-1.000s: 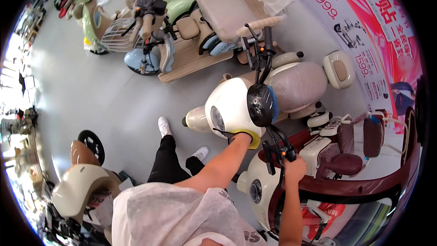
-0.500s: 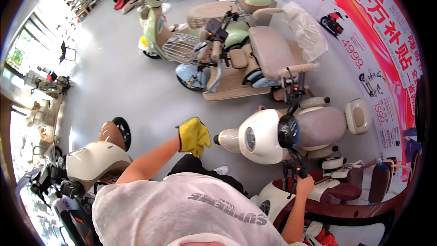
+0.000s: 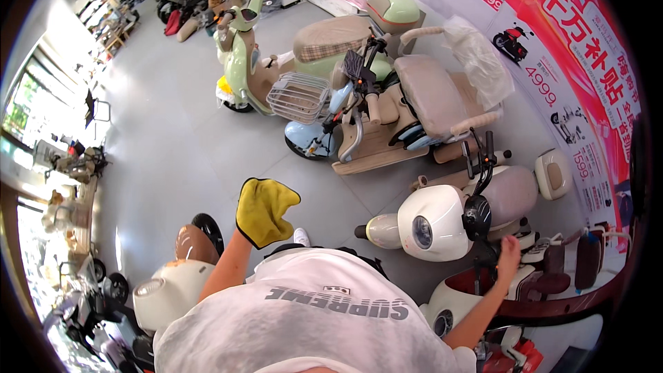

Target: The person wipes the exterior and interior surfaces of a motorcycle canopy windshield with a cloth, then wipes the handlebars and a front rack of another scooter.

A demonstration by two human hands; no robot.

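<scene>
A yellow cloth with dark edging [image 3: 266,211] covers my left hand [image 3: 257,224], which holds it out over the floor in front of my body. The fingers are hidden under the cloth. My right hand [image 3: 508,254] is beside the near handlebar of a white scooter [image 3: 442,224], its fingers stretched out and apparently off the grip. The scooter's round headlight [image 3: 422,232] faces left, and its far handlebar grip [image 3: 489,146] points away from me. The scooter's seat [image 3: 510,193] is pale mauve.
A light-blue and beige three-wheeler [image 3: 387,141] with a wire basket [image 3: 298,95] stands beyond. Behind it is a green scooter [image 3: 238,62]. A cream and brown scooter [image 3: 176,287] is at my left, a dark-red vehicle [image 3: 587,307] at my right. Posters [image 3: 587,48] line the right wall.
My right hand has come off the handlebar grip and moved right. The yellow cloth has spread wider and shifted left. My view has shifted, so the scooters appear farther right and lower.
</scene>
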